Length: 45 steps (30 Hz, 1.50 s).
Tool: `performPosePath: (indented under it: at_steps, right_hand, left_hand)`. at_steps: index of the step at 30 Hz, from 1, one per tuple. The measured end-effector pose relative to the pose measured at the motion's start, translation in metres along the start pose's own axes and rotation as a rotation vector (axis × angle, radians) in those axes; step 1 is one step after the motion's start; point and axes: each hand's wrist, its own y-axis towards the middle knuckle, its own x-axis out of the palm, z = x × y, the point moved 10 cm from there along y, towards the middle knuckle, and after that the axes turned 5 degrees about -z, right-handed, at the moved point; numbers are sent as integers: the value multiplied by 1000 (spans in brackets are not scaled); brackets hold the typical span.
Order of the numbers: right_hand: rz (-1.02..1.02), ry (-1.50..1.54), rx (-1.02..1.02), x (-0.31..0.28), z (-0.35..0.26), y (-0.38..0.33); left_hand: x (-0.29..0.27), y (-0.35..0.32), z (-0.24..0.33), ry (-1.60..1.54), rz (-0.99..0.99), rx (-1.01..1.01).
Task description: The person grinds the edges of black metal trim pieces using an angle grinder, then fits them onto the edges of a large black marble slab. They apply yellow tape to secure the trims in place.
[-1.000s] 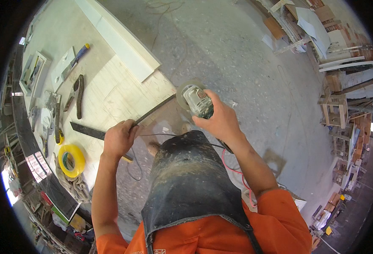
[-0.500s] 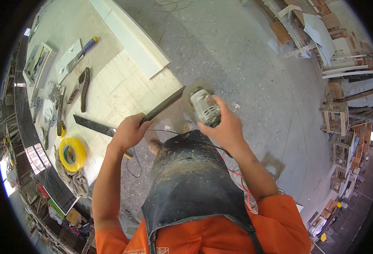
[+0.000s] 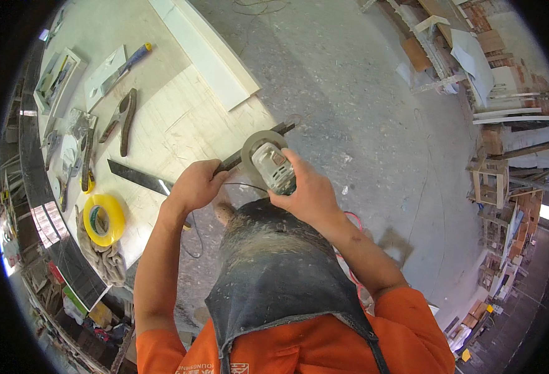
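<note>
My left hand [image 3: 194, 186] grips the near end of a narrow dark strip [image 3: 229, 164], which lies along the table's edge and juts past its corner. My right hand [image 3: 312, 194] is wrapped round a small angle grinder [image 3: 273, 167] with a grey, dusty body. Its round disc [image 3: 249, 148] sits over the middle of the strip; whether it touches is hidden from above. A thin black cord [image 3: 244, 184] runs between my hands. Left of my left hand, a second flat black strip [image 3: 136, 177] lies on the table.
The pale worktable [image 3: 171, 115] bears a yellow tape roll [image 3: 118, 219], a spring clamp [image 3: 126, 121], a putty knife [image 3: 127, 68], a tray of tools [image 3: 75, 75] and a long white panel [image 3: 215, 59]. A glove [image 3: 109, 265] lies by the tape. Wooden pieces [image 3: 491, 181] stand at right.
The grinder in my right hand has moved left along the strip, from its far end toward my left hand. The strip's far end now shows beyond the disc.
</note>
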Motion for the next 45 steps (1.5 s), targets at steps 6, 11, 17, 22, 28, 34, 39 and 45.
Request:
performPosePath:
  at_steps: [6,11,17,22,28,34,39,45]
  right_hand:
    - [110,17,26,-27,14,7]
    - [127,35,106,-36,35,10]
    - [160,64,166,-47,51,13]
    - [227,157,185,-54,60,3]
    - [305,257,180,-58,65,-16]
    - [177,195,89,-30,53,-4]
    - [151,295,70,-7,49,-1]
    - [43,288,102,10,45,-4]
  left_hand:
    - [1,1,-1,15,11,8]
    - [1,1,-2,10,12,23]
    - [2,0,-3,28,12,31]
    - [-1,-1,-5,-9,34,16]
    - [2,-9,-6,-33,63,-36]
    - [3,-5,-7,-34,47,-35]
    - [5,-2,-13,-48,64,-3]
    - [4,-4,-13,-51,44,-46]
